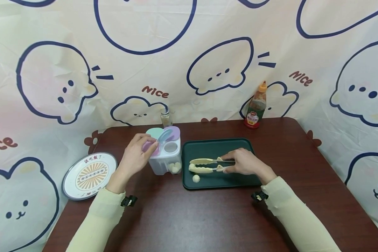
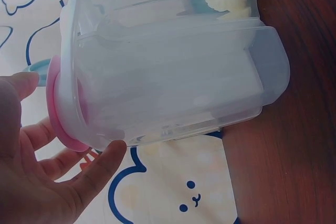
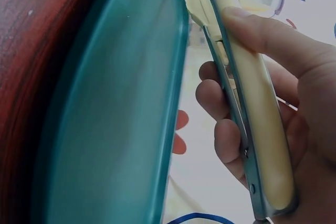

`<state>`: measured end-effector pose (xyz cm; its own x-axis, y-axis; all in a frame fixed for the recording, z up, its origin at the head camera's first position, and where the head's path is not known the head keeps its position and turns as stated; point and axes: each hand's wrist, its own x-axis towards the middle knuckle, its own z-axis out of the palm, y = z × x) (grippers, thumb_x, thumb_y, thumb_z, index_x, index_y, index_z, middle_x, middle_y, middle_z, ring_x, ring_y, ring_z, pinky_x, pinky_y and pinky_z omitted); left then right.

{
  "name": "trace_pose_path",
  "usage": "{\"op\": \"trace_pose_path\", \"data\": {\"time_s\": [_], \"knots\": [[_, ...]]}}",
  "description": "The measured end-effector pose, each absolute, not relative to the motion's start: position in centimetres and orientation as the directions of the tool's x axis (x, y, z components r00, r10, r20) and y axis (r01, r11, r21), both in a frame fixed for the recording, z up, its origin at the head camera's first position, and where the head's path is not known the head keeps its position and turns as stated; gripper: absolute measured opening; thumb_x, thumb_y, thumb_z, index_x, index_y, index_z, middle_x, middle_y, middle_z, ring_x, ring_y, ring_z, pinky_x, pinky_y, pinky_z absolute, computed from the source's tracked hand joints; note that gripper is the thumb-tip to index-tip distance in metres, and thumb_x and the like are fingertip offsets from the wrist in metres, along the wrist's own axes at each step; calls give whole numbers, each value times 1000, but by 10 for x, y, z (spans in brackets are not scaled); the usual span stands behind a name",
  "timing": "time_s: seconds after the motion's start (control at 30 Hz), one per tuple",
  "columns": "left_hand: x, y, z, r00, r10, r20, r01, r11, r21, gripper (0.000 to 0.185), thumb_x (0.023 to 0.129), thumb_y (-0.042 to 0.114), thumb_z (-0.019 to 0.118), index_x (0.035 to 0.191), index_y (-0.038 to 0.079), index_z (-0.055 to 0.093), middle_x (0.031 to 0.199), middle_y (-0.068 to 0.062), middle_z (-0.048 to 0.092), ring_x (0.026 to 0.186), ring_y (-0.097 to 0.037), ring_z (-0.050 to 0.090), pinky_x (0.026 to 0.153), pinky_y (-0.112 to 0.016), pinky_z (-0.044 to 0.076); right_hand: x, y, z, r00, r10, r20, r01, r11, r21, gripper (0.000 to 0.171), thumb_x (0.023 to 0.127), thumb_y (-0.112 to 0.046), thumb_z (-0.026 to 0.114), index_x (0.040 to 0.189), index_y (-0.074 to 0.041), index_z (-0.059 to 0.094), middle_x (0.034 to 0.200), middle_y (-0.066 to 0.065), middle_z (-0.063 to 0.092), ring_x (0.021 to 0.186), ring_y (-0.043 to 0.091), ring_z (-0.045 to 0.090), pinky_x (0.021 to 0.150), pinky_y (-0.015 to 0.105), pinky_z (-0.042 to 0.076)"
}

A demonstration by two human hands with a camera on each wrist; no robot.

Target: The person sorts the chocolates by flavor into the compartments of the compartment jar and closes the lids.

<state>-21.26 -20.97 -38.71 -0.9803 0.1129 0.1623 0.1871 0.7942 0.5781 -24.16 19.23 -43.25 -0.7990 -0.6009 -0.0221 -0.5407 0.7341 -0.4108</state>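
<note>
My left hand reaches over a clear storage box with several round lids, its thumb and a finger at the tilted blue lid. One front compartment opening is uncovered. Other fingers of that hand lie by the pink lid and the box's side. My right hand grips cream tongs over the dark green tray. Between the tong tips sits a small pale ball. Another ridged white ball lies on the tray, and similar white pieces show inside the box.
A printed white plate lies at the left table edge. Behind the box stands a small glass shaker. A sauce bottle with an orange cap is at the back right. Patterned cloth hangs behind the brown table.
</note>
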Motion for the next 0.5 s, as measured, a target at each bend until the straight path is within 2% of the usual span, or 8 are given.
{"op": "trace_pose_path", "data": {"time_s": [0.1,0.2,0.5], "knots": [[-213,-210,-387,-980,113,163,188,795,577,54,98,59,49,126,15,62,145,-12,47,135,-37,44,112,-65,37,-241,195,-429,-800,-600,2,-545,725,-421,45,84,-37,80,124,-20,72,120,4,73,97,17,66,83,39,56],[-213,-210,-387,-980,112,165,188,794,578,54,98,59,49,126,15,62,145,-12,47,135,-37,45,112,-65,37,-240,196,-424,-804,-594,20,-540,716,-443,44,83,-36,81,123,-20,72,118,4,74,88,15,61,73,30,50],[-212,-209,-387,-979,111,170,190,794,577,53,98,58,49,126,14,62,145,-12,47,135,-37,45,112,-64,37,-237,198,-411,-810,-584,52,-515,667,-538,45,83,-33,81,125,-18,71,113,4,74,81,17,59,63,26,47]]}}
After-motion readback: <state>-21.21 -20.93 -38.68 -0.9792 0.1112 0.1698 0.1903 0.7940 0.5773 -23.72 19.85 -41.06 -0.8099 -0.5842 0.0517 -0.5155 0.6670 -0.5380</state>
